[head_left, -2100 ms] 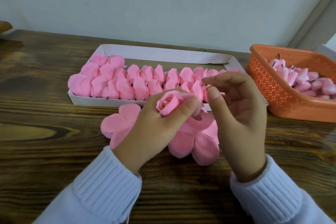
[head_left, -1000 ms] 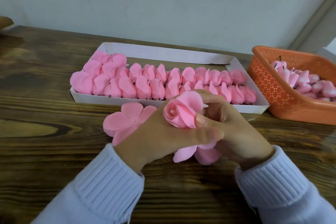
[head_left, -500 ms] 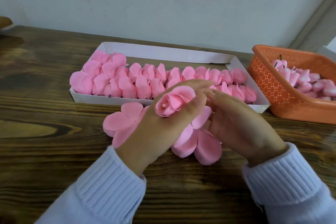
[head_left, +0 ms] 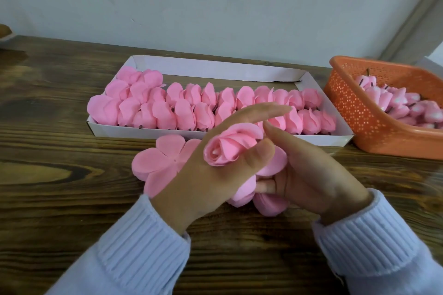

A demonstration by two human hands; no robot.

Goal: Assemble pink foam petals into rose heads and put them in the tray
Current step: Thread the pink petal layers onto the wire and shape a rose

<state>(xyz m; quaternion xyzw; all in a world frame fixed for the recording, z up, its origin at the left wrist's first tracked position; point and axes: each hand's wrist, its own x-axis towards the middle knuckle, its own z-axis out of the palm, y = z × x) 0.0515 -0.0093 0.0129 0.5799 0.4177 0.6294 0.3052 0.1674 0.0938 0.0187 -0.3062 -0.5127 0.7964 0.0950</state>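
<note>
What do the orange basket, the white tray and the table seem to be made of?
Orange basket: likely moulded plastic, glossy, walls pierced with small holes.
White tray: probably matte cardboard, thin folded walls with corner flaps.
Table: dark wood or laminate, visible grain and knots.

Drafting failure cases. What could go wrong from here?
1. The left hand pinches only the bud; the outer petal layer hangs loose, resting on the right hand, and may slip or crease.
2. The flat petal piece lies close by the left hand; a move could drag it.
3. The rose heads in the tray sit packed close behind the hands; bumping them is possible.
</note>
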